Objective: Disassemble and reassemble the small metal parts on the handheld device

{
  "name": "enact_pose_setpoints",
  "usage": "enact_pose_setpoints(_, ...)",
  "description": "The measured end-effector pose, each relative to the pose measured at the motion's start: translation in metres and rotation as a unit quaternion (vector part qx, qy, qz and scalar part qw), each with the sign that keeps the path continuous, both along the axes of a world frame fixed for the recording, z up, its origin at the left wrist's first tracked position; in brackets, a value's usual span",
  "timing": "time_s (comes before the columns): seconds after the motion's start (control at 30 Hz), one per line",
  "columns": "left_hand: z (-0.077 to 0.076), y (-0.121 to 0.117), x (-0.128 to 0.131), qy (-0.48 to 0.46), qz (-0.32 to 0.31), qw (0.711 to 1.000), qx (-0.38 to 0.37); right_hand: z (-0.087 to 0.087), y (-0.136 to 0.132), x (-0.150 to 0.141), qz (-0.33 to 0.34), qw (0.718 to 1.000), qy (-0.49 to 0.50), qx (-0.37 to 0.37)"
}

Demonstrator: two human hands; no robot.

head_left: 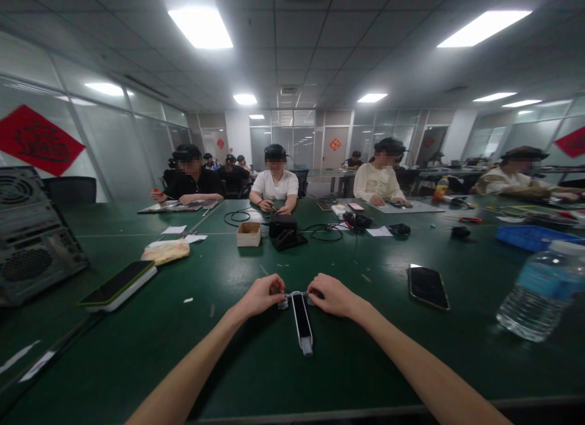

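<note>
A long narrow device [301, 321] with a black face and a pale rim lies on the green table in front of me. Its near end is light grey, and small greyish pieces stick out on both sides of its far end. My left hand [261, 296] pinches the left greyish piece [283, 303] between curled fingers. On the other side, the curled fingers of my right hand [333, 296] close at the right greyish piece [310, 300], which they mostly cover. What exactly these pieces are I cannot make out.
A phone [428, 286] and a water bottle [534, 294] stand to the right, near a blue tray [532, 236]. Left are a green-edged device [119, 282] and a computer case [34, 236]. A small box [248, 235], a black stand [284, 230] and cables lie ahead. Several people sit opposite.
</note>
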State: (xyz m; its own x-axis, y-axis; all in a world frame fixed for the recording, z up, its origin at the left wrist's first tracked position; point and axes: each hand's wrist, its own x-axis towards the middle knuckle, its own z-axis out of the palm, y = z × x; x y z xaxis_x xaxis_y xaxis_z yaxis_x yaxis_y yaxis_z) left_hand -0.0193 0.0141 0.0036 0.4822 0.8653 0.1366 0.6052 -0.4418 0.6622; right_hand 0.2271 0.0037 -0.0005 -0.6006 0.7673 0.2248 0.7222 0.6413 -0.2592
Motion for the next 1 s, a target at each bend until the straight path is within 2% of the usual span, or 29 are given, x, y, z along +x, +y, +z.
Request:
enact_pose_setpoints(0.4, 0.007, -0.006, 0.003, 0.0, 0.004, 1.0, 0.015, 0.001, 0.001, 0.0, 0.006, 1.0, -0.001, -0.003)
enact_pose_setpoints(0.67, 0.005, -0.003, 0.004, 0.018, -0.002, 1.0, -0.002, 0.006, 0.0, -0.001, 0.017, 0.999, -0.021, 0.03)
enact_pose_setpoints(0.87, 0.002, 0.002, 0.001, 0.034, -0.017, 0.999, 0.013, 0.011, -0.002, -0.002, 0.009, 0.999, -0.026, 0.023)
enact_pose_setpoints(1.0, 0.006, -0.001, 0.002, 0.048, -0.016, 0.998, 0.026, 0.009, -0.001, -0.001, 0.008, 1.0, -0.021, 0.012)
